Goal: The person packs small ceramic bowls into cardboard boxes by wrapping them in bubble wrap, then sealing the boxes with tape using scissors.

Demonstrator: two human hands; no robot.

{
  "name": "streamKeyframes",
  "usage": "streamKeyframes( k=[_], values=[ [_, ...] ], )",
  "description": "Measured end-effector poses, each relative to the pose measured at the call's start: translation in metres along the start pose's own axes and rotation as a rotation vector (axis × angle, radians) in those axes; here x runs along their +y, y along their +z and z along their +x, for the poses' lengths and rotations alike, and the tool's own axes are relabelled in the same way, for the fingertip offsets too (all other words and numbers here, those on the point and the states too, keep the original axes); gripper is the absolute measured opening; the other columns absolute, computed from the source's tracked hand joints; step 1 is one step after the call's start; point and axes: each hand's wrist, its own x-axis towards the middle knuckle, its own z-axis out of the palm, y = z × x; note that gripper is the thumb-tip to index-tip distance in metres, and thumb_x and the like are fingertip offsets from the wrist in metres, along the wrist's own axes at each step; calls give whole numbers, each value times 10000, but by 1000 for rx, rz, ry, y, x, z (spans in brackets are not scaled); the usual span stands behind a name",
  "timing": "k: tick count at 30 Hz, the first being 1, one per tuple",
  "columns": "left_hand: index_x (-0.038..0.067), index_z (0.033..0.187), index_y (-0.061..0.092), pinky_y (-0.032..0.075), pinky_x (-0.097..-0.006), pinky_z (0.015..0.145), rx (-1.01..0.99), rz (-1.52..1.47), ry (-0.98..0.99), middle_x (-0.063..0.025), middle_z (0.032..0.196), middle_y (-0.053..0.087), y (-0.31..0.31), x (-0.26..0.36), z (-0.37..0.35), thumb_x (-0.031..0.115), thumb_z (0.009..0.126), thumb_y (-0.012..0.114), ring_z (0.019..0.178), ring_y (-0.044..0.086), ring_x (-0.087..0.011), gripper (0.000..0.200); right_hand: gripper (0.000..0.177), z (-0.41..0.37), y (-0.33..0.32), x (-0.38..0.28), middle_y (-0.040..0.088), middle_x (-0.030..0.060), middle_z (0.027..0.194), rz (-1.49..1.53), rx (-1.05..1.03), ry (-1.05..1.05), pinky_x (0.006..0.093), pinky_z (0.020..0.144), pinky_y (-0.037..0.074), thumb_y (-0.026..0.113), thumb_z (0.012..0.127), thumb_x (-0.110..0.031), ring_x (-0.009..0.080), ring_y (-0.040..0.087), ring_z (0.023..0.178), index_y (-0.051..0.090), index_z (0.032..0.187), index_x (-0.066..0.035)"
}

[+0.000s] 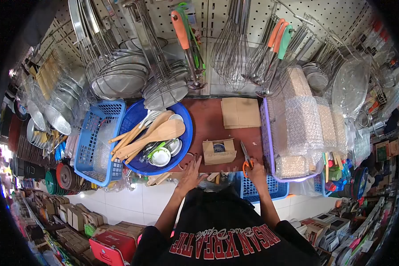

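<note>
My right hand (256, 174) is at the orange handles of a pair of scissors (244, 153), its fingers closed around them, blades pointing away from me on the red-brown tabletop (201, 116). My left hand (191, 175) lies at the table's front edge with its fingers spread, holding nothing. Beside its fingertips is a thin curved, ring-like thing (190, 155), partly hidden. Between my hands stands a small open cardboard box (219, 158); something dark and round shows inside it. Flat brown cardboard (240, 113) lies farther back.
To the left, a blue round basket (189, 122) holds wooden spatulas and small strainers, beside a light-blue basket (80, 153). On the right stands a purple basket (268, 133) of bubble-wrapped items. Whisks (233, 57), ladles and strainers hang above. Another blue basket (277, 188) sits below the front edge.
</note>
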Motion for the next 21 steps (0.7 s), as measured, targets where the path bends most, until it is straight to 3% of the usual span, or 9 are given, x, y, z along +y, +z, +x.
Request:
streamKeyframes(
  k=[2,5,7,11,16,19,21],
  values=[
    [8,1564,178,321,-555,1130,-12,-1,-23,-317,1498,344,-2,1,0,428,856,741,1329,420,-483,997,412,5,7,5,670,286,1061,-29,16,10,479,865,535,702,836,-111,450,664,991,625,1226,-2],
    [1,1552,220,319,-539,1129,71,75,-17,-280,1529,328,-6,8,-6,467,864,714,1370,374,-453,966,435,13,17,19,635,282,1153,-110,27,-19,479,893,526,718,829,-119,460,638,1037,626,1240,-10],
    [-6,1548,230,308,-532,1129,140,-43,-21,-280,1523,336,-3,11,-11,427,849,743,1357,382,-454,968,445,16,17,21,611,276,1199,-150,-9,-42,478,906,523,727,826,-128,460,625,1059,627,1244,-11],
    [-22,1539,238,307,-521,1128,274,-232,1,-279,1509,355,-3,20,-16,336,818,793,1360,380,-452,978,444,13,17,16,614,272,1184,-181,43,-54,493,915,515,722,837,-137,461,615,1071,619,1253,-22],
    [-33,1523,256,307,-516,1125,306,-380,4,-266,1496,379,-24,44,-14,261,776,828,1368,375,-450,986,427,7,26,20,615,259,1175,-135,184,-152,528,920,498,708,856,-146,482,598,1073,605,1256,-36],
    [-37,1515,265,304,-519,1121,334,-397,58,-258,1496,383,-36,56,-10,232,755,839,1368,376,-445,989,326,-5,-4,-26,634,217,1087,-177,207,-209,467,856,525,715,855,-132,429,630,983,645,1157,-31],
    [-39,1513,266,303,-520,1118,352,-387,94,-254,1498,384,-39,61,-7,234,752,839,1367,379,-441,991,257,-7,-8,-31,648,175,1022,8,87,-237,424,799,522,707,865,-100,369,631,911,673,1114,-42]
  ],
)
